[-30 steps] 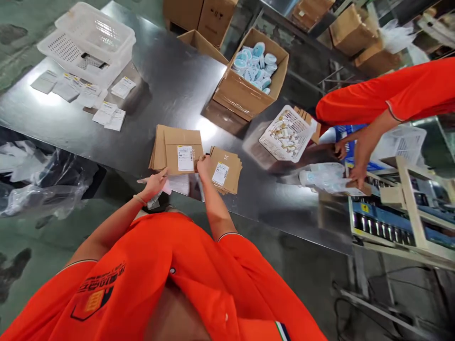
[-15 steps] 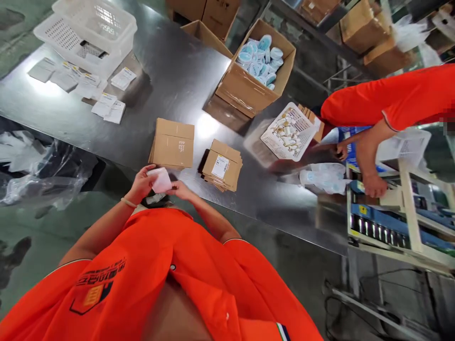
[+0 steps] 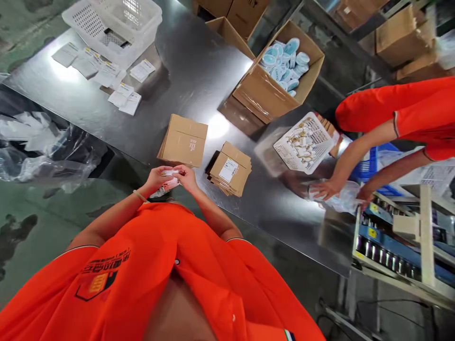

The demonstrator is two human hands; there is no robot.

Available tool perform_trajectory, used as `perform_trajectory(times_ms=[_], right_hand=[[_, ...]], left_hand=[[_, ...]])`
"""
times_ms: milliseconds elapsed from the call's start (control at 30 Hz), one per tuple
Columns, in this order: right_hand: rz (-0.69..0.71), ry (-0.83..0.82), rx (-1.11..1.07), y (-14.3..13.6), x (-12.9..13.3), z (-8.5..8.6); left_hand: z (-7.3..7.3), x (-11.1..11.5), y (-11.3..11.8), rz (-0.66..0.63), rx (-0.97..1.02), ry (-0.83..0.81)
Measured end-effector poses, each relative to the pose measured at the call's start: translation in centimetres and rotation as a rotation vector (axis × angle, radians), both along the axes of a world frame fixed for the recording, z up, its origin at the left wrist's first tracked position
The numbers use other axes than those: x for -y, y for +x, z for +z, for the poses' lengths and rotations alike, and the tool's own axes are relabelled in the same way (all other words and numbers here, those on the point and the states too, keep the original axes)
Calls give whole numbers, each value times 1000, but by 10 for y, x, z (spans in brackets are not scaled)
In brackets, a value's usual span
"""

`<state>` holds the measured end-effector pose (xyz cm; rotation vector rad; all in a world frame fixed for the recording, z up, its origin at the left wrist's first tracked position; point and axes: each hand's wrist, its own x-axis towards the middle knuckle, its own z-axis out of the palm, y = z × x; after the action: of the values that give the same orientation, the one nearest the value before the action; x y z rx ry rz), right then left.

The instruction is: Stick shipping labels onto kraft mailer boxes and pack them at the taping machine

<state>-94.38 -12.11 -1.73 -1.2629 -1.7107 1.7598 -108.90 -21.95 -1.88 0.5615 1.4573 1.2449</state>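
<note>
Paper slip: a small white and pink piece (image 3: 171, 183), held in front of the torso by the near edge of the steel table (image 3: 185, 61), between both hands.
Left hand: thumb and fingertips (image 3: 156, 180) pinched together on the slip's left side.
Right hand: thumb and fingertips (image 3: 187, 178) closed on the slip's other side, so 2 hands share 1 slip.
Slip's lie: its white upper strip runs roughly across from hand to hand; its full outline is hidden by the fingers.
Plain cardboard stack: flat brown pieces (image 3: 185, 139) directly beyond the fingers, its near edge just past both hands, printing on the top piece.
Labelled cardboard stack: a smaller pile (image 3: 231, 168) to the right, apart from the plain stack, 1 white label (image 3: 228, 169) on top; the right hand is nearer to it.
Label bundles: white, flat on the table (image 3: 142, 70), beside the pale plastic baskets (image 3: 124, 59) at far left.
Open carton: holds round blue and white items; its brown side (image 3: 256, 94) faces the table.
White basket: perforated (image 3: 322, 137), with small gold and white pieces inside.
Co-worker: 1 hand (image 3: 329, 188) spread on clear plastic packaging (image 3: 343, 196).
</note>
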Motion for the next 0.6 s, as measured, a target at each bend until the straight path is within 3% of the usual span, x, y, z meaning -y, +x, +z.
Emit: perform_trajectory(times_ms=[100, 200, 333, 433, 600], right_hand=[[-31, 90, 47, 6, 0, 1], [-65, 284, 125, 12, 4, 1], [-2, 474, 233, 17, 1, 3], [-16, 575, 264, 13, -33, 8], [-173, 602, 410, -16, -131, 13]], left_hand=[[-6, -13, 1, 32, -34, -43], [-13, -26, 5, 77, -46, -85], [-18, -32, 5, 67, 65, -110], [-23, -27, 6, -29, 180, -144], [-31, -19, 24, -92, 344, -217]])
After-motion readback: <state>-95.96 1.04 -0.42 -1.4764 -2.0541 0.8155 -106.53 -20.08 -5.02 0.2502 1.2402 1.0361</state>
